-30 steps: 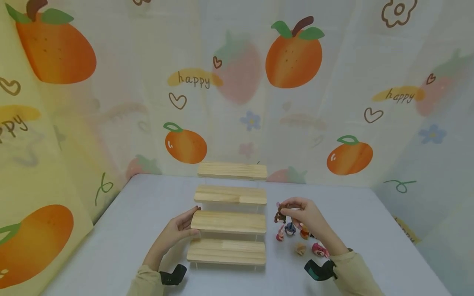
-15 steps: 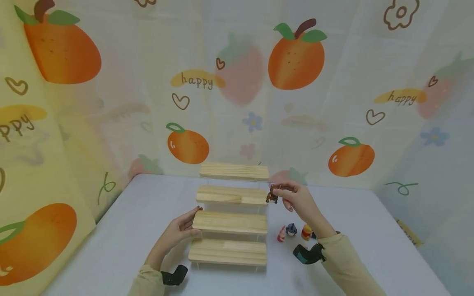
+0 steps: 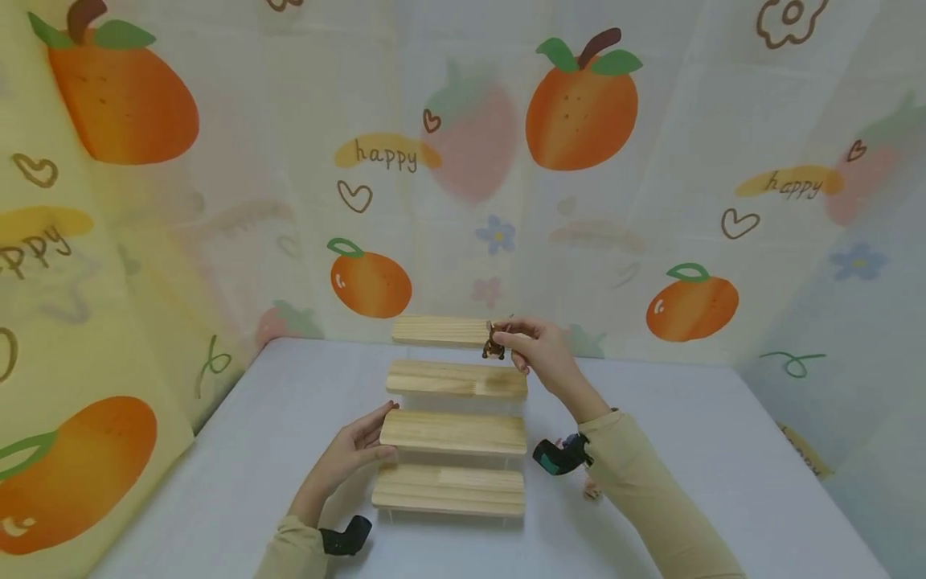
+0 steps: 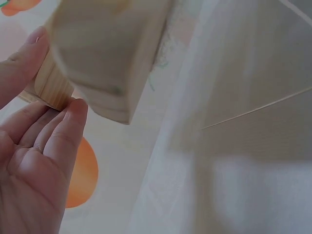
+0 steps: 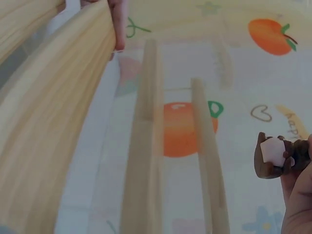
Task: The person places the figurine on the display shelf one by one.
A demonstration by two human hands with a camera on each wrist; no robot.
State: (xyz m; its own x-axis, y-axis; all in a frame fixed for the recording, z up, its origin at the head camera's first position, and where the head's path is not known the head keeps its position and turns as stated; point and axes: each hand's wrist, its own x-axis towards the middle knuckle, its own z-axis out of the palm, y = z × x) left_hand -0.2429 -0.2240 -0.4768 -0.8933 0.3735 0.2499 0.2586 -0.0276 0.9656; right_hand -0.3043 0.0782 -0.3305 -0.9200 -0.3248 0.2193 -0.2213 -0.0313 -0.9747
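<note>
A tiered stand of pale wooden boards (image 3: pixel 456 434) rises in steps on the white table. At the left end of its second board from the front, my left hand (image 3: pixel 350 450) grips the edge; in the left wrist view the thumb and fingers (image 4: pixel 66 131) lie around a board end (image 4: pixel 53 85). My right hand (image 3: pixel 541 351) pinches a small brown figurine (image 3: pixel 493 344) in front of the top board (image 3: pixel 434 330), above the one below it. The figurine (image 5: pixel 273 158) shows a pale patch in the right wrist view.
On the table (image 3: pixel 217 450), right of the stand, a small tan figurine (image 3: pixel 592 487) shows beside the right sleeve (image 3: pixel 644 482); the sleeve and black wrist camera (image 3: pixel 560 457) hide most others. A fruit-print cloth (image 3: pixel 463 161) hangs behind.
My right hand has carried the brown figurine up and left, from above the group of figurines to the top of the stand. The left hand has kept its hold on the board.
</note>
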